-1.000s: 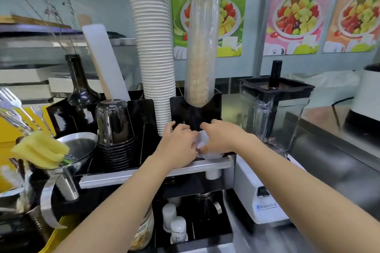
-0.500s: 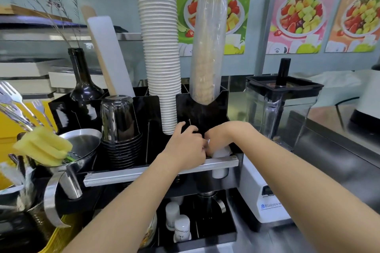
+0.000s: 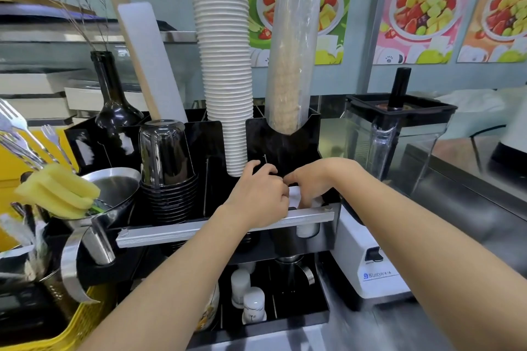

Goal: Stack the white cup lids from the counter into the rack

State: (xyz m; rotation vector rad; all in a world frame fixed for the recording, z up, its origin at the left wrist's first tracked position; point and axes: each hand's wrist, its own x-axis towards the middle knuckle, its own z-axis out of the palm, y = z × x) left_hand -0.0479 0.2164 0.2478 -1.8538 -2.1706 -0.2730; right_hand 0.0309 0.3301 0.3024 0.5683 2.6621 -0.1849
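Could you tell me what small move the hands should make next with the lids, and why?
Probably press the lids down and let go: both the left hand and right hand already hold them low in the rack slot, behind its metal rail.

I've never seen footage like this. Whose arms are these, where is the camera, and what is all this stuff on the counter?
There is no machine here: a person wears a camera on the head, so you look down along their own two arms. The left hand and right hand meet over a black rack, pressing something white, probably cup lids, into a slot; the hands mostly hide it. In the rack stand a tall stack of white paper cups, a clear sleeve of cups and upturned black cups. A blender stands to the right, a steel funnel and a yellow sponge to the left.
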